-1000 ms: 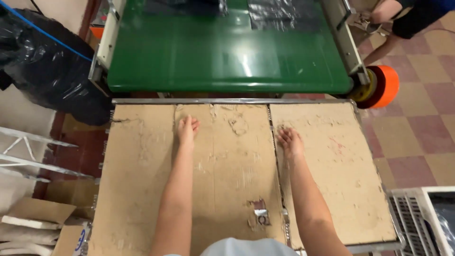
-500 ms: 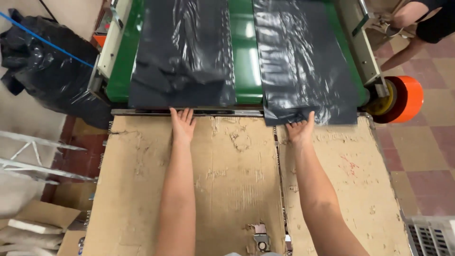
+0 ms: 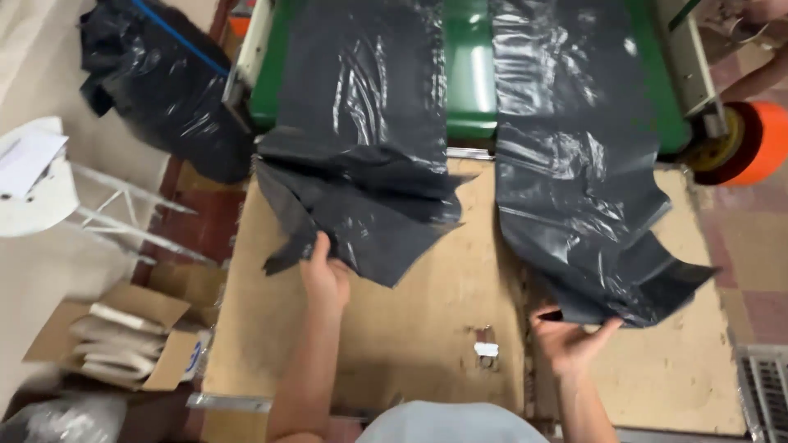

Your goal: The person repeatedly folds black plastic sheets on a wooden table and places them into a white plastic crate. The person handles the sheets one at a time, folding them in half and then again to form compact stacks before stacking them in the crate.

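Note:
Two dark grey plastic bags hang off a green conveyor belt (image 3: 469, 74) onto a worn board table (image 3: 427, 328). My left hand (image 3: 325, 275) grips the near edge of the left bag (image 3: 369, 164), whose corner is folded and lifted. My right hand (image 3: 570, 336) holds the near edge of the right bag (image 3: 574, 180), palm up, with the bag's crumpled end draped over the fingers. Both bags still lie partly on the belt.
A full black sack (image 3: 164, 90) sits on the floor at the left beside a white frame (image 3: 74, 197). An open carton (image 3: 123, 336) lies at the lower left. An orange roll (image 3: 751, 143) is at the right, with another person's arm (image 3: 751, 74) above it.
The two bags have come further off the belt onto the table. Both my hands have drawn back toward me, each holding a bag's edge.

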